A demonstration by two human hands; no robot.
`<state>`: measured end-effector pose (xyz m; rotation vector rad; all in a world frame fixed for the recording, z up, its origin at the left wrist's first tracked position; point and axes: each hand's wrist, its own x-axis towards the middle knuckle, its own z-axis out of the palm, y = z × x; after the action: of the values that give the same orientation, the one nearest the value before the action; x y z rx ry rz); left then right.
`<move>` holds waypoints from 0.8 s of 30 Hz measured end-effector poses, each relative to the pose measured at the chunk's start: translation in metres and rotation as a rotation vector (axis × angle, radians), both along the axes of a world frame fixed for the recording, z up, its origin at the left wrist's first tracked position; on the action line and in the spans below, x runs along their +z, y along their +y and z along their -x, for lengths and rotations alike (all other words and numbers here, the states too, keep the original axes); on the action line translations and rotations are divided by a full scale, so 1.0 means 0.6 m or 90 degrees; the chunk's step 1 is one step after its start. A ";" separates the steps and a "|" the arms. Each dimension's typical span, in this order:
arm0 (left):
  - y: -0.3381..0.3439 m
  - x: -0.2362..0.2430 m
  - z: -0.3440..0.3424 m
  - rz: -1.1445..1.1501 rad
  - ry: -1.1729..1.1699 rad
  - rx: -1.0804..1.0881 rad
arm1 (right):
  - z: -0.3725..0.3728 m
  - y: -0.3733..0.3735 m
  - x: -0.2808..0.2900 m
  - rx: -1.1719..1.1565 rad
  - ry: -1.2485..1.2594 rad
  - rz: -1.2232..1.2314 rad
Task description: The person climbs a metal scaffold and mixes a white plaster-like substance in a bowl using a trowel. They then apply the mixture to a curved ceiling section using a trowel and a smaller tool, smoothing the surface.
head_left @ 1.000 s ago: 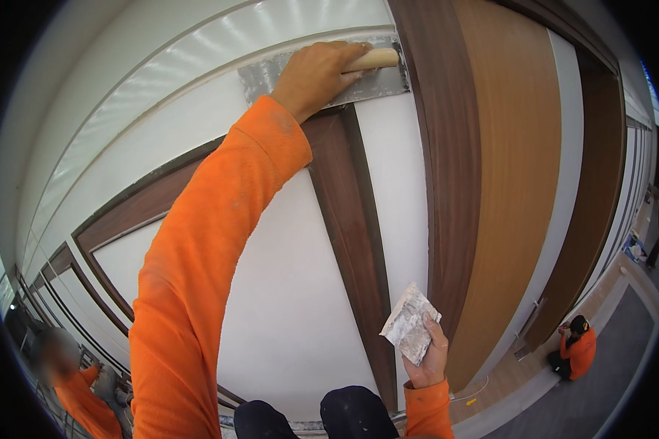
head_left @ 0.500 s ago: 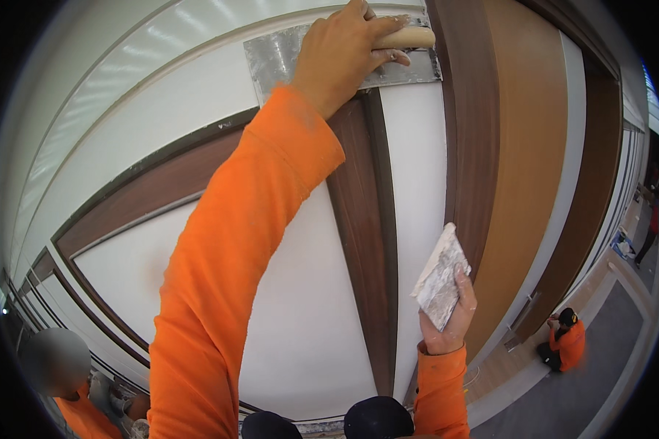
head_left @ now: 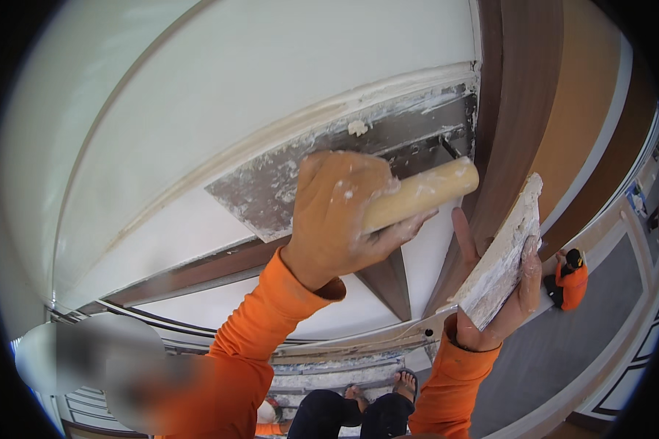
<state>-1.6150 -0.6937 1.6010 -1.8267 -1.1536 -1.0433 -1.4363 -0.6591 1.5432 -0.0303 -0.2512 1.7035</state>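
Observation:
My left hand (head_left: 333, 208) is closed around the pale wooden handle (head_left: 425, 194) of a broad metal trowel (head_left: 263, 197), smeared with white compound, which lies along the wall by a moulding (head_left: 388, 86). A small lump of compound sits on the blade. My right hand (head_left: 512, 300) holds a small flat blade or board (head_left: 501, 249) caked in white compound, just right of the trowel handle; one finger sticks out behind it. Dark wood strips (head_left: 381, 289) and white panels (head_left: 161, 110) run behind my hands.
Wood panels (head_left: 578, 102) line the right. A co-worker in orange (head_left: 571, 285) crouches on the grey floor (head_left: 556, 358) below right. A blurred person is at lower left. My dark-clad knees and sandalled feet (head_left: 406, 388) rest over a compound-stained platform (head_left: 307, 373).
My view has moved closer to the wall. The trowel appears lower and larger, with more of its handle showing. My right hand has risen toward the trowel with the small blade.

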 end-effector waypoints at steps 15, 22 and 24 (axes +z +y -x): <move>-0.020 0.039 -0.018 0.161 0.060 0.052 | 0.033 0.017 0.035 0.035 -0.126 0.046; -0.022 0.025 -0.018 0.123 0.034 0.027 | 0.034 0.014 0.045 0.039 -0.059 0.003; -0.022 0.019 -0.008 0.107 0.045 0.016 | 0.035 0.011 0.040 0.032 -0.072 0.005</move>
<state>-1.6100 -0.7069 1.6124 -1.9569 -1.2500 -0.8823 -1.4571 -0.6526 1.5669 -0.1269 -0.3313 1.7550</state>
